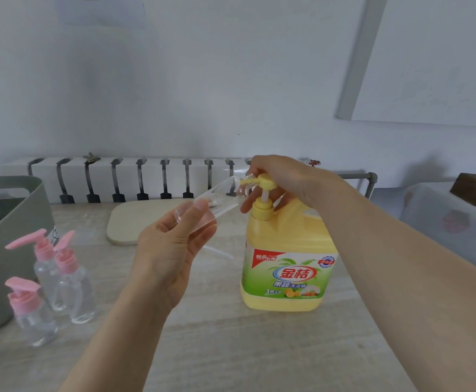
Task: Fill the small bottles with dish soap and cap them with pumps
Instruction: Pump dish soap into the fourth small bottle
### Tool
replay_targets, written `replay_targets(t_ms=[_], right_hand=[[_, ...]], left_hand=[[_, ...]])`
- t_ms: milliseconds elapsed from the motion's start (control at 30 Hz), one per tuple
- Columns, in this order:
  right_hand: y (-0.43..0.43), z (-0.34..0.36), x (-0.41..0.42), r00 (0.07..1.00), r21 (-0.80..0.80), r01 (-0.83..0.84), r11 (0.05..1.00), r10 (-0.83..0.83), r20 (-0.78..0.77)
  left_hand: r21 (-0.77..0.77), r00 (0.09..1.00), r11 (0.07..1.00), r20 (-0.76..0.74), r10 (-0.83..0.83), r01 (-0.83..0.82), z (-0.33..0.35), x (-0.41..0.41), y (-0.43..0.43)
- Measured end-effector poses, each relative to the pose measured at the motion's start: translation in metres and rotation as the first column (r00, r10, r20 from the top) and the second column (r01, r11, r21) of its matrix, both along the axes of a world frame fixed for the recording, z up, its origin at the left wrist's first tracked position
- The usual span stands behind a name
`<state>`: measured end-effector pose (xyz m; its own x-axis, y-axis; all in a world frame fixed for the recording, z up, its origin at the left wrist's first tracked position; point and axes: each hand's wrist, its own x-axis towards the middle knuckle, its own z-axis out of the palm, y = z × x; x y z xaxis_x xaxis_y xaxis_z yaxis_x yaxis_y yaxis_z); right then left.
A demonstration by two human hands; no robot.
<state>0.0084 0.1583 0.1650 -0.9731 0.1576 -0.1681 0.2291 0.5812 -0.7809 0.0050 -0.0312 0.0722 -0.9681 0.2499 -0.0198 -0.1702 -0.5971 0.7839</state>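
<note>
**Desk** (231,349): pale, matt wood-grain top that carries the items below.

**Three small clear plastic bottles** (75,290): rounded shoulders, ribbed pink pumps fitted. They stand upright in a cluster well left of the large yellow plastic dish-soap jug (287,250).

**Grey plastic bin** (5,216): smooth walls, cut-out handle. Left of the jug, just behind the cluster.

**Left hand** (171,250): grip closed, thumb and fingers curled round the base of an uncapped small clear bottle (220,198). The bottle slants up and right from the grip, its mouth at the jug's nozzle.

**Jug**: squarish, glossy, green-and-yellow label, upright.

**Right hand** (285,176): above the jug, grip curled over the yellow pump head (265,183), thumb beneath.

**Beige rounded board** (135,219): flat, behind and left of the jug.

**White ribbed radiator** (146,174): behind the jug, against the wall.
</note>
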Motion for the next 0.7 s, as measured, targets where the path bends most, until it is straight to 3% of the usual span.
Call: replay_targets(t_ms=[267,700], right_hand=[[0.0,0.0,0.001,0.998,-0.021,0.056,0.998,-0.057,-0.02],[-0.011,0.002,-0.004,0.992,0.228,0.124,0.966,-0.115,-0.051]], left_hand=[[0.078,1.0,0.997,-0.006,0.01,-0.009,0.002,0.002,0.002],[0.109,0.999,0.994,0.03,0.021,-0.024,0.003,-0.003,-0.001]])
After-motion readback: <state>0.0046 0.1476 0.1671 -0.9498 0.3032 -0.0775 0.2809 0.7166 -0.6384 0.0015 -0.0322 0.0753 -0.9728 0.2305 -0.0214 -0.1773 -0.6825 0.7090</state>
